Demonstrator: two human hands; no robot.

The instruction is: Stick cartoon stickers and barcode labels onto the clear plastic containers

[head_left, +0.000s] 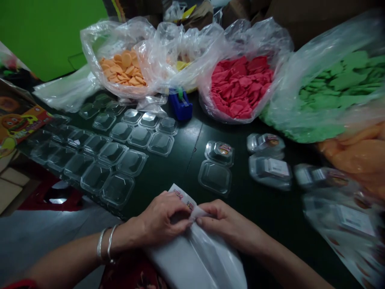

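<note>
My left hand (164, 218) and my right hand (227, 222) meet at the front edge of the table. Between them is a white sticker sheet (198, 257) with small printed labels near its top corner. Both hands are closed, thumb against fingers, pinching the sheet, which hangs down toward my lap. Just beyond the hands stands a clear plastic box (215, 176) without a label; behind it, another clear box (219, 152) bears a round sticker on its lid. Whether a loose sticker is between my fingertips is too small to tell.
Rows of clear boxes (96, 174) cover the left side. A blue tape dispenser (181, 106) stands mid-table. Behind are bags of orange discs (123, 70), red pieces (240, 86) and green pieces (343, 80). Labelled boxes (270, 170) and more sticker sheets (361, 261) lie right.
</note>
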